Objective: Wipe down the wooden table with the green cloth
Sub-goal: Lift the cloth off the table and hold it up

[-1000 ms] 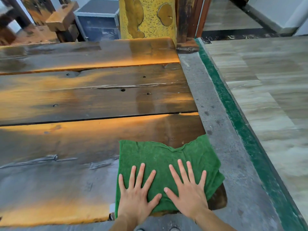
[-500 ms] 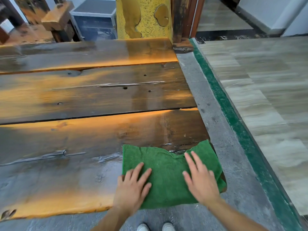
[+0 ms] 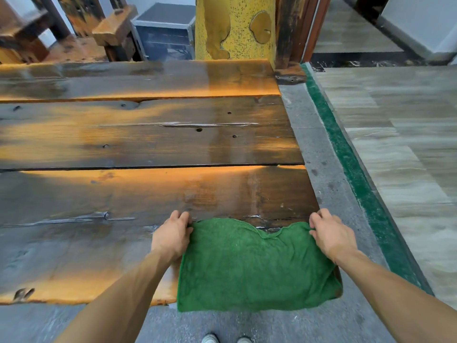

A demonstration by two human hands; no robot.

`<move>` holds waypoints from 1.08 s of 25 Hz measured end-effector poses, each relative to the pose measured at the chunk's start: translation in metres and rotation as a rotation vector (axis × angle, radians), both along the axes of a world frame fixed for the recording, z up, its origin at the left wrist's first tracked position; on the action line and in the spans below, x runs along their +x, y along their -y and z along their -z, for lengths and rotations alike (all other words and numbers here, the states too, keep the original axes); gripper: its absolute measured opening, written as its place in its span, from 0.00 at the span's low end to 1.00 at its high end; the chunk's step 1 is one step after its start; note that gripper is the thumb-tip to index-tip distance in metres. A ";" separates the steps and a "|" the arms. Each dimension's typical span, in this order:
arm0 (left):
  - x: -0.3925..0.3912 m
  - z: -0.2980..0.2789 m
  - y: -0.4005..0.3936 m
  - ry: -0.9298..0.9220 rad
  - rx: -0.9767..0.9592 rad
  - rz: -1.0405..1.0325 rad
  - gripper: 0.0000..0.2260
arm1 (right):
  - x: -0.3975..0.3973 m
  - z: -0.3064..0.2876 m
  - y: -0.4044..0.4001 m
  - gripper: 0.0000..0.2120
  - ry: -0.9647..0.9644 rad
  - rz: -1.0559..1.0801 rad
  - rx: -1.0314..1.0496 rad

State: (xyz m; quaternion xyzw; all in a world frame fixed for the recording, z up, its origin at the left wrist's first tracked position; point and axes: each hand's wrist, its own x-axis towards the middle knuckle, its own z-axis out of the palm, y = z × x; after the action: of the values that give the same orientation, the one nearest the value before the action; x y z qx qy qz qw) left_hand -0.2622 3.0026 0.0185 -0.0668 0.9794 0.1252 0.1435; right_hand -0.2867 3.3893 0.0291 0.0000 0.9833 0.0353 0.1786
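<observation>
Nearest you, your shoe tips (image 3: pixel 226 339) show on the grey floor (image 3: pixel 321 325) below the worktop's (image 3: pixel 148 194) near edge. The green cloth (image 3: pixel 252 266) lies spread at the worktop's near right corner, its lower edge hanging over the rim. Your left hand (image 3: pixel 170 235) grips the cloth's far left corner, fingers curled onto it; your right hand (image 3: pixel 330 233) pinches the far right corner the same way. Beyond the cloth the glossy planks run bare, marked by small holes and a long crack. To the right, a green strip (image 3: pixel 346 154) borders pale floor tiles (image 3: pixel 400 134). Farthest off stand a yellow pillar (image 3: pixel 235 28), a dark metal-edged case (image 3: pixel 165 33) and wooden furniture (image 3: pixel 108 33).
</observation>
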 end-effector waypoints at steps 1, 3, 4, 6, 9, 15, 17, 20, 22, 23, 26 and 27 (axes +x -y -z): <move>0.005 -0.004 0.002 -0.022 0.055 -0.064 0.05 | -0.001 -0.002 0.000 0.03 -0.019 0.001 -0.001; 0.019 -0.018 0.010 -0.068 0.178 -0.222 0.04 | -0.005 -0.011 0.000 0.06 -0.057 0.063 -0.067; 0.030 -0.031 0.017 -0.102 0.231 -0.302 0.04 | -0.008 -0.025 0.003 0.05 -0.083 0.079 -0.101; 0.048 -0.049 0.032 -0.164 0.298 -0.398 0.07 | -0.016 -0.050 0.011 0.06 -0.126 0.050 -0.115; 0.085 -0.098 0.057 -0.265 0.395 -0.515 0.09 | -0.033 -0.099 0.033 0.10 -0.205 -0.008 -0.170; 0.165 -0.205 0.115 -0.534 0.498 -0.696 0.09 | -0.049 -0.211 0.125 0.07 -0.347 -0.111 -0.416; 0.190 -0.241 0.138 -0.648 0.535 -0.782 0.08 | -0.051 -0.249 0.168 0.06 -0.386 -0.187 -0.489; 0.232 -0.292 0.173 -0.825 0.691 -0.940 0.06 | -0.043 -0.298 0.238 0.07 -0.425 -0.318 -0.628; 0.263 -0.320 0.200 -0.909 0.807 -1.031 0.06 | -0.031 -0.327 0.289 0.09 -0.468 -0.408 -0.710; 0.281 -0.330 0.213 -0.947 0.861 -1.080 0.05 | -0.024 -0.340 0.315 0.10 -0.481 -0.456 -0.738; 0.344 -0.359 0.258 -1.108 0.943 -1.245 0.06 | 0.007 -0.370 0.402 0.13 -0.508 -0.591 -0.806; 0.364 -0.367 0.271 -1.164 0.940 -1.286 0.06 | 0.018 -0.377 0.429 0.13 -0.517 -0.620 -0.824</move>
State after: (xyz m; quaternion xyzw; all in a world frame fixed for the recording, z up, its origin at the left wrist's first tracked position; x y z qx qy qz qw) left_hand 0.1014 2.7316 0.3854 -0.4508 0.5248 0.5692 -0.4443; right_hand -0.2691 2.9608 0.4059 -0.3491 0.8816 -0.3014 -0.1008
